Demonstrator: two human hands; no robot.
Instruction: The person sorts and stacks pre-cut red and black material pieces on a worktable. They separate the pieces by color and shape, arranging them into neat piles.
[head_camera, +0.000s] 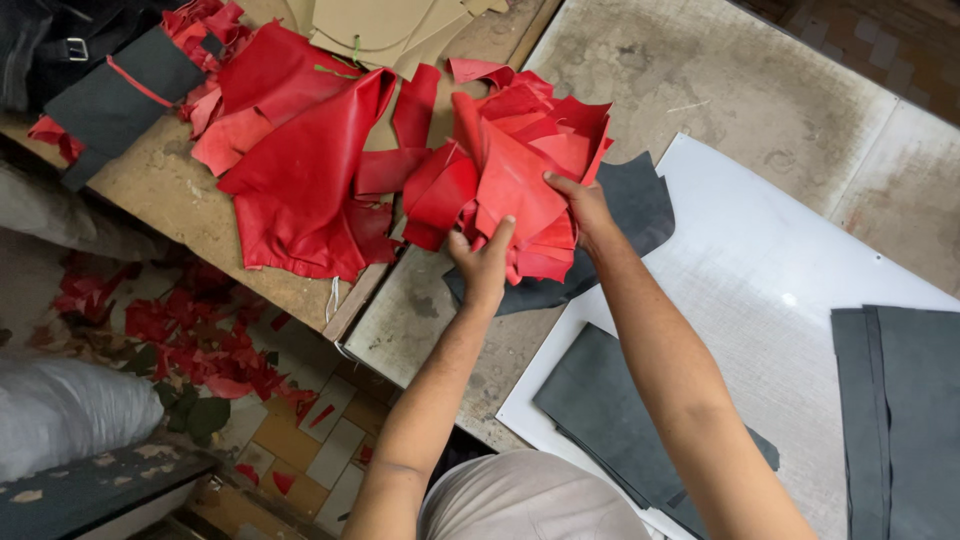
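A tiled floor (300, 440) shows at the lower left, strewn with small red scraps (190, 340), and beside it a pale bulging sack (70, 410) is cut off by the left edge. Above that runs a worn wooden bench (190, 220) carrying a dark grey fabric piece (120, 95), a black strap with a metal buckle (70, 45) in the top corner, a big spread of red leather hide (300, 170) and, at the top, tan sheets (385, 25) partly cut off by the frame. To the right lies a stained grey work table (730, 90) with a white cutting board (770, 270) on it; dark grey leather pieces (600, 400) rest on the board's near corner, and a stack of dark grey sheets (900, 400) runs off the right edge. A further dark grey piece (640, 205) lies under the hands, mostly hidden by the bundle held over it. The left hand (482, 262) grips the bundle of red leather offcuts (510, 170) from below, thumb up against the front and fingers curled behind, out of sight. The right hand (585, 208) clamps the bundle's right side, thumb laid across the front, its fingers likewise hidden behind the red pieces. The bundle is held above the seam between bench and table, just beside the red hide.
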